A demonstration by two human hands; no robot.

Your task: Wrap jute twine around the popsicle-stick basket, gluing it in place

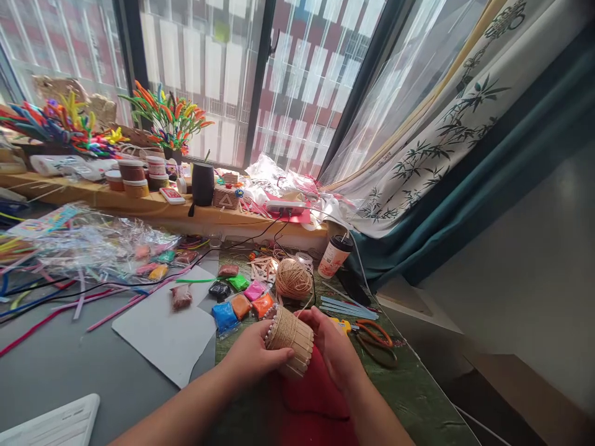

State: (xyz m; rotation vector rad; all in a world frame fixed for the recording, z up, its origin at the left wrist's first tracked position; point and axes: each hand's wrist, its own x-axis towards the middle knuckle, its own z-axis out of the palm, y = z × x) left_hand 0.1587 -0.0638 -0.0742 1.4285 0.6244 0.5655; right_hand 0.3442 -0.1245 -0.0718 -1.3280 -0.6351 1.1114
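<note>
Toward the tabletop's (74, 356) left, one packet (181, 298) lies on one card (162, 341); seven more packets (240, 306) bunch beside it. Near the front edge, the left hand (251, 351), the nearer, grips one cup (292, 331) between thumb and fingers, its axis sloping down rightward. One ball (294, 280) sits beyond. The right hand (335, 344) curls close, contact unclear; then one scissors (377, 340).

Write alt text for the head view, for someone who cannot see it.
A person's left hand holds a tilted container of wooden sticks, partly wound with twine and beaded along one rim, while the right hand curves beside it. Beyond are coloured packets, a ball of twine and a lidded cup; bright fuzzy stems stand on the windowsill behind.
</note>
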